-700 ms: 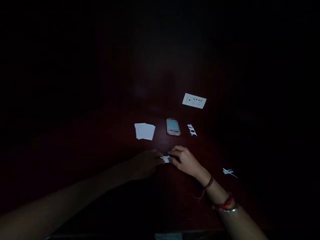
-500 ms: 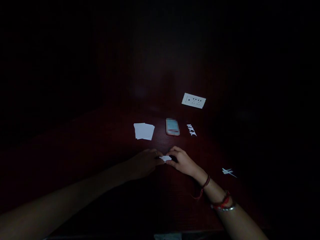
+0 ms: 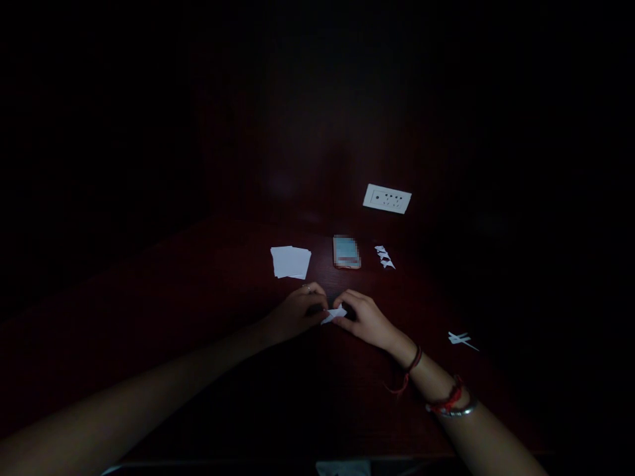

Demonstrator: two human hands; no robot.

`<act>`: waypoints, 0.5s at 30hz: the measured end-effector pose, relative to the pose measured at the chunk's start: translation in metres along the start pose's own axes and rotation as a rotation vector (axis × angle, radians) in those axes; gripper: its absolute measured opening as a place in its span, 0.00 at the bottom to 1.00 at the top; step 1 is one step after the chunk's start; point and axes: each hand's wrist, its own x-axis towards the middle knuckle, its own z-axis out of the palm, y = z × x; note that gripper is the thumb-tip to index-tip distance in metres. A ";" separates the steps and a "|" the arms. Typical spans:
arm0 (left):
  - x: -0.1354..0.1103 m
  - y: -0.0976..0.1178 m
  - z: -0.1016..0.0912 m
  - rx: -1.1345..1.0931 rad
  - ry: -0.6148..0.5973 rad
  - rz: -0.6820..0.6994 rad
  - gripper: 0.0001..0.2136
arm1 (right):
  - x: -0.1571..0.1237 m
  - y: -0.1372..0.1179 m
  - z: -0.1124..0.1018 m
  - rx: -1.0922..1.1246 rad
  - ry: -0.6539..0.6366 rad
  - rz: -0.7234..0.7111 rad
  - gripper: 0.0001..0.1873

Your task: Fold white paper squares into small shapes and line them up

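A small folded piece of white paper is held just above the dark red table, between my two hands. My left hand, with a ring on one finger, pinches its left end between thumb and fingers. On the other side, my right hand grips the right end, its fingers curled round the top and its thumb below. Pointed corners of the paper stick out between the fingertips. Beyond the hands lies a stack of white paper sheets, and to the right a row of small folded paper pieces.
A phone-like object with a blurred face lies between the stack and the folded pieces. Thin paper strips lie right of my right forearm. A white socket panel is on the back wall. The surroundings are very dark.
My left fingers have lifted and shifted on the paper, which now shows a different, more pointed shape. Everything in view has slid slightly rightward as the camera turned.
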 end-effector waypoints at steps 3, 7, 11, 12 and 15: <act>0.000 0.004 -0.002 0.027 0.045 0.033 0.04 | 0.001 -0.002 -0.001 0.025 0.008 -0.045 0.06; 0.001 0.013 -0.006 0.095 0.039 0.070 0.04 | 0.001 -0.005 -0.001 0.022 0.056 -0.047 0.06; 0.000 0.018 -0.006 0.154 0.030 0.093 0.04 | 0.000 -0.009 -0.001 -0.017 0.105 -0.029 0.05; 0.000 0.019 -0.006 0.163 0.025 0.097 0.04 | 0.000 -0.010 -0.001 -0.027 0.107 -0.029 0.05; -0.001 0.021 -0.005 0.181 0.013 0.102 0.04 | -0.001 -0.012 -0.003 -0.057 0.076 -0.056 0.03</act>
